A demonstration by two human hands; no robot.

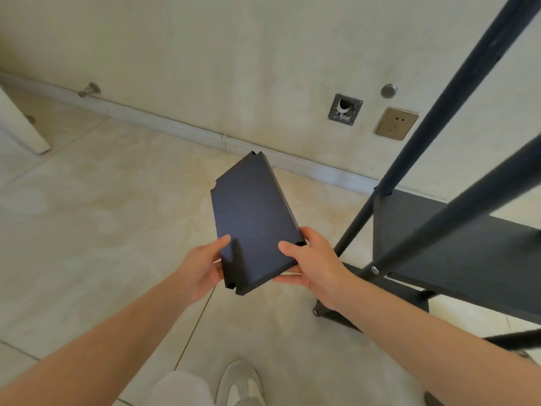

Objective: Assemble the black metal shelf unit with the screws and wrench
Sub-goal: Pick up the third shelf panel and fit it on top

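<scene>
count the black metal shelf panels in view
3: a held black metal panel between left hand and right hand; a mounted panel on the black frame poles, right; a lower panel beneath it, partly behind the right forearm. Others may be hidden.

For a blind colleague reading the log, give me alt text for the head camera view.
The left hand and right hand hold a loose black shelf panel by its near end above a tiled floor. The partly built black shelf frame stands at right, near a wall with a socket.
</scene>
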